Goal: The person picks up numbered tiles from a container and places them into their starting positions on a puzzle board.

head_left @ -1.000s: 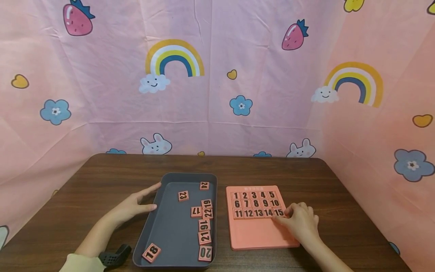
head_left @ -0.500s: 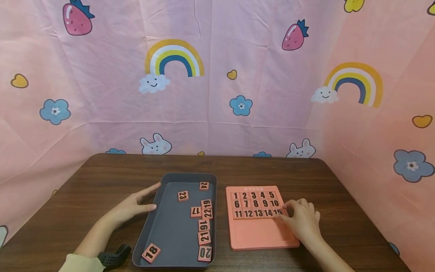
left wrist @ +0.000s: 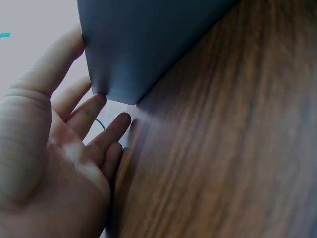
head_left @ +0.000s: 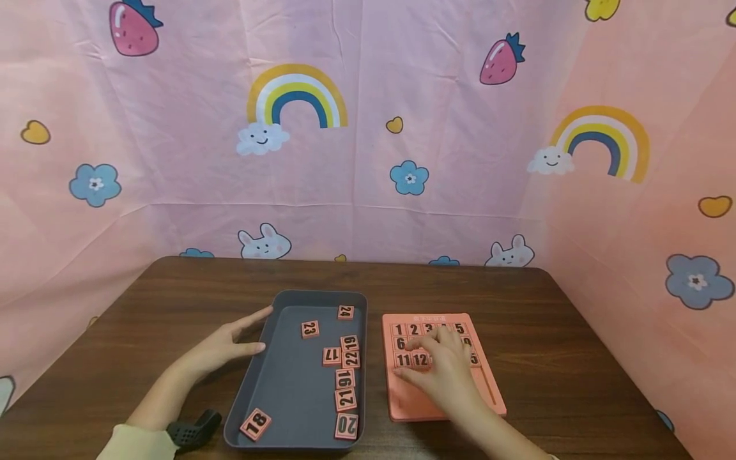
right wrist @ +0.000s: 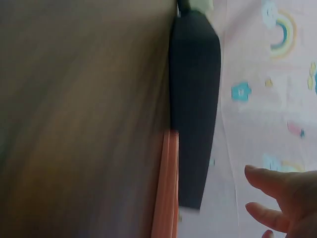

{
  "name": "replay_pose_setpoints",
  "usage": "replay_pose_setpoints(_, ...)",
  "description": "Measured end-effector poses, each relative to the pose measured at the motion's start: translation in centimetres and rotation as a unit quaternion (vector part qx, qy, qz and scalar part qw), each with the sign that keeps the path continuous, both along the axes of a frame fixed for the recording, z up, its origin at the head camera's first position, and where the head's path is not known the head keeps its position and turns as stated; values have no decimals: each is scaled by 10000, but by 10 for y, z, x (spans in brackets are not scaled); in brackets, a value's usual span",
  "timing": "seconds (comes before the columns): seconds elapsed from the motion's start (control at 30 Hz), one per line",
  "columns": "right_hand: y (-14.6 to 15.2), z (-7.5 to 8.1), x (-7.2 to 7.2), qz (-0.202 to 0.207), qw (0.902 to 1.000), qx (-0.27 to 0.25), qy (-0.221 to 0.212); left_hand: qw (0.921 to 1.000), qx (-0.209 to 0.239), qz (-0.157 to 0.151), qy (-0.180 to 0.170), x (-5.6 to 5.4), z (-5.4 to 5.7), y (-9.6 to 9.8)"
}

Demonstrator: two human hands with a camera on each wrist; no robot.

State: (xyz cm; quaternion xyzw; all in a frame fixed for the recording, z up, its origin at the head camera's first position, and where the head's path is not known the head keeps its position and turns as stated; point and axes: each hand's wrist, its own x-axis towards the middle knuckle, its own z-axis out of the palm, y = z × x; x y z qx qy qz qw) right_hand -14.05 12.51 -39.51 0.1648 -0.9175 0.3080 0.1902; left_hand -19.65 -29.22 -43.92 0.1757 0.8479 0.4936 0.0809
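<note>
In the head view my left hand (head_left: 221, 354) rests its fingertips and thumb on the left side of a grey tray (head_left: 293, 383). The left wrist view has the thumb and some fingers against the tray's outer wall (left wrist: 133, 39). Several pink number tiles lie loose inside, among them 18 (head_left: 255, 424), 23 (head_left: 310, 329) and 16 (head_left: 345, 378). My right hand (head_left: 448, 370) hovers over a pink puzzle board (head_left: 402, 406), hiding part of its tile rows. Tiles 1 to 15 stood in three rows there. The right wrist view has thumb and fingers apart, nothing between them.
Both tray and board lie on a dark wooden table (head_left: 552, 345), the board just right of the tray. A black device (head_left: 194, 429) is at the left wrist. Patterned pink cloth (head_left: 368, 236) stands behind the table.
My right hand has left tile 15 at the board's right edge and moved left over the board. Tile 15 stays in its row. The left hand keeps its place on the tray.
</note>
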Motion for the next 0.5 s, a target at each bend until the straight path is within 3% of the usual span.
replay_pose_setpoints(0.2, -42, 2, 11, 760, 9970, -62, -123, 10000, -19, 31, -16, 1, 2, 1)
replay_pose_setpoints(0.5, -82, 1, 13, 1380, 9903, -145, -126, 10000, 13, 1, 28, 1, 2, 1)
